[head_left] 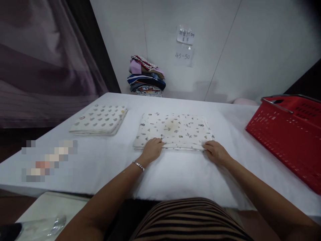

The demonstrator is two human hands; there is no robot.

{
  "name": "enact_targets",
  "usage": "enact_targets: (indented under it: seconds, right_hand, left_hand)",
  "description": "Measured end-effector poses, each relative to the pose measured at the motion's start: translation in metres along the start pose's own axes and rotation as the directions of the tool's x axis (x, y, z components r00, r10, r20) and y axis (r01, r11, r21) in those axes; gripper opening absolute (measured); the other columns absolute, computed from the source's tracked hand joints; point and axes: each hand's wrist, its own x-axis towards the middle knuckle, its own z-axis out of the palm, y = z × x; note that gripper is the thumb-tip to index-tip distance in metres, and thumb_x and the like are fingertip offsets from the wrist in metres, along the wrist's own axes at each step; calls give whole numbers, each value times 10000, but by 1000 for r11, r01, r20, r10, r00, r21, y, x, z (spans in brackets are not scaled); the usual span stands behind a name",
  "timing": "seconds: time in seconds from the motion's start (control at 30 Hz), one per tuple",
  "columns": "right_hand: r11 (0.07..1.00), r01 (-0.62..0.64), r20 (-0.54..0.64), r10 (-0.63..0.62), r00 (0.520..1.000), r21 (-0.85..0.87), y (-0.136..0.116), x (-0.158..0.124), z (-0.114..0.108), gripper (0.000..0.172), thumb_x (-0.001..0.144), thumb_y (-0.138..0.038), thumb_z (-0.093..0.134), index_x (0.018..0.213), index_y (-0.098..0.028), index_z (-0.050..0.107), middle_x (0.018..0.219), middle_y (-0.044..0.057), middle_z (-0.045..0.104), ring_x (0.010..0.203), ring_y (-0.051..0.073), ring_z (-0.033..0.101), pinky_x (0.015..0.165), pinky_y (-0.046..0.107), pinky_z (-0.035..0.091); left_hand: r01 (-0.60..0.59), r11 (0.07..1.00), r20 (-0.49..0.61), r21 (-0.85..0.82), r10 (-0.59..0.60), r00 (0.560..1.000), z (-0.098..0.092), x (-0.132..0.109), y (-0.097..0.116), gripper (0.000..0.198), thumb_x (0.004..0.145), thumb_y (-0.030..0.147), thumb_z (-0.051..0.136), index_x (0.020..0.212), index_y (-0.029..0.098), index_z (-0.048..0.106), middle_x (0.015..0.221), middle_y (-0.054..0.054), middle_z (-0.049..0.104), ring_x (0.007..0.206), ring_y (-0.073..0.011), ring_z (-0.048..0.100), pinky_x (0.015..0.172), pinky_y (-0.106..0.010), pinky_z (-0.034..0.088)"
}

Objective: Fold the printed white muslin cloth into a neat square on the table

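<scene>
A folded white cloth with small printed figures lies in the middle of the white table. My left hand grips its near edge at the left, fingers curled over the fabric. My right hand pinches the same near edge at the right corner. A bracelet sits on my left wrist. A second folded patterned cloth lies flat further left, apart from both hands.
A red plastic basket with a metal handle stands at the right edge of the table. A stack of folded coloured fabrics sits at the back against the white wall. Paper notes hang on the wall.
</scene>
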Motion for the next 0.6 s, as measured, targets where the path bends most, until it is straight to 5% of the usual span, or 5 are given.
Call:
enact_targets:
  seconds: [0.17, 0.3, 0.6]
  right_hand:
    - [1000, 9, 6, -9, 1000, 3, -22, 26, 7, 346, 803, -91, 437, 1096, -163, 607, 1052, 125, 618, 926, 234, 551, 771, 359, 454]
    - [998, 61, -5, -61, 998, 34, -35, 47, 20, 329, 843, -124, 416, 1104, -172, 611, 1056, 123, 630, 923, 236, 562, 778, 367, 468]
    - [982, 124, -85, -113, 990, 142, -30, 32, 43, 300, 885, -223, 424, 1069, -186, 657, 1021, 124, 625, 923, 250, 578, 783, 380, 495]
  left_hand:
    - [7, 1000, -24, 4, -7, 1000, -1, 9, 18, 320, 864, 105, 405, 1125, 207, 559, 1053, -62, 587, 984, -202, 490, 819, -354, 406]
    - [-12, 1000, -2, 29, 12, 1000, 5, 18, 30, 264, 883, 109, 396, 1033, 206, 591, 993, -63, 583, 945, -196, 492, 807, -355, 396]
    - [27, 999, -33, 23, -26, 999, 20, 0, 24, 179, 909, 190, 428, 939, 200, 604, 950, -52, 589, 931, -182, 496, 795, -332, 368]
